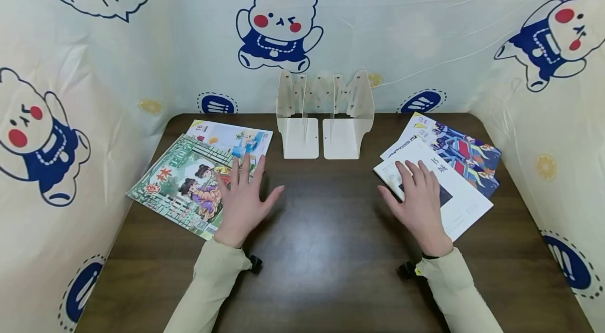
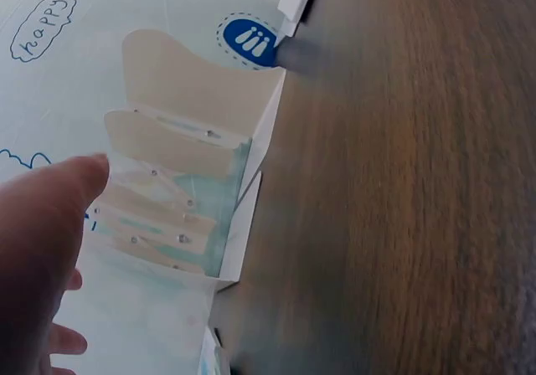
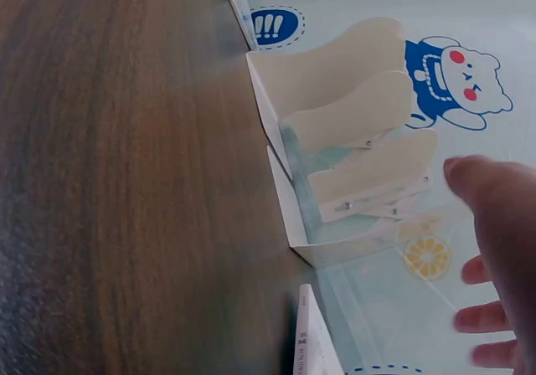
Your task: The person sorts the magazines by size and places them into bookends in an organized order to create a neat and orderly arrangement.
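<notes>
Cartoon-bear sheeting (image 1: 198, 33) backs a dark wooden table (image 1: 321, 238); a white rack (image 1: 301, 139) stands at its far edge. The left hand (image 1: 243, 201), fingers spread, is over two overlapping magazines (image 1: 165, 186); the right hand (image 1: 419, 204), fingers relaxed, over two overlapping booklets (image 1: 456, 178). Neither grasps anything. Handling seems unstarted; lifting one would call for fingertips under an edge.

A dark brown wood-grain table (image 1: 321, 270) filling the lower middle of the frame.
A white bookend rack (image 1: 301, 139) stands on it at upper centre; left of centre a green magazine (image 1: 165, 186) partly covers a pale magazine (image 1: 219, 131); right of centre a white book (image 1: 465, 207) lies partly over a blue illustrated book (image 1: 465, 149).
</notes>
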`<state>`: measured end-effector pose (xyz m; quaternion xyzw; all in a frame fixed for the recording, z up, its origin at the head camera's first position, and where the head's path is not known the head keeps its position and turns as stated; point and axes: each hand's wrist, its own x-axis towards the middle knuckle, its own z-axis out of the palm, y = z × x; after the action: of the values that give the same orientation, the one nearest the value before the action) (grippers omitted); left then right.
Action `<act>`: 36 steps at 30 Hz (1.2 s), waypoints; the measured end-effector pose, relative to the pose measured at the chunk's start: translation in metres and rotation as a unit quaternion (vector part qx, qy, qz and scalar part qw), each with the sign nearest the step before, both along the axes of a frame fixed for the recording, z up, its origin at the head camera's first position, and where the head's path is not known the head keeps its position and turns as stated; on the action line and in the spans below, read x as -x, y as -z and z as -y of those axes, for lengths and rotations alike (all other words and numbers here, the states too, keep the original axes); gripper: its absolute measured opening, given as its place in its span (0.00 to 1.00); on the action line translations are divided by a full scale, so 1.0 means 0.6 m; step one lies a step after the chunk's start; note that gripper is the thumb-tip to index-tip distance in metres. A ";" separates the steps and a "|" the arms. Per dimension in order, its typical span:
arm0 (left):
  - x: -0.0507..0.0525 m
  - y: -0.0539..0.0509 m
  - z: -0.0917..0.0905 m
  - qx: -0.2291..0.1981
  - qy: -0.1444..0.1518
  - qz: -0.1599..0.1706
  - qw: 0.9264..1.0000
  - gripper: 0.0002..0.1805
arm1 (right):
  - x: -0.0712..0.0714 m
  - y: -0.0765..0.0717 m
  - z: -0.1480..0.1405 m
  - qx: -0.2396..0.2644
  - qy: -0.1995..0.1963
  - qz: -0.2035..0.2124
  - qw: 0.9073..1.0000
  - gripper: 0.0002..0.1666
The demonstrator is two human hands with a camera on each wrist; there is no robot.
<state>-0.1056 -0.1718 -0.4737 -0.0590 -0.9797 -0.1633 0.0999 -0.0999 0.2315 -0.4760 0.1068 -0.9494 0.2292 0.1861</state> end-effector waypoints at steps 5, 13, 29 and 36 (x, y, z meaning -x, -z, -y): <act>0.014 -0.007 -0.007 -0.036 -0.021 -0.004 0.999 0.45 | 0.002 0.000 -0.002 -0.004 -0.002 -0.025 1.000 0.35; 0.053 -0.023 -0.020 -0.115 -0.025 -0.041 0.992 0.29 | -0.003 -0.013 -0.010 -0.031 0.030 0.055 0.998 0.22; 0.117 -0.071 -0.053 -0.165 -0.008 -0.040 0.986 0.25 | -0.008 -0.033 -0.037 -0.090 0.035 0.165 0.982 0.19; 0.140 -0.080 -0.053 -0.157 -0.016 -0.037 0.987 0.27 | -0.006 -0.030 -0.039 -0.144 0.029 0.192 0.970 0.25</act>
<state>-0.1897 -0.1400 -0.4260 -0.0328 -0.9385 -0.3109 0.1466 -0.0961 0.2549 -0.4578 0.0591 -0.9930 0.1013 -0.0100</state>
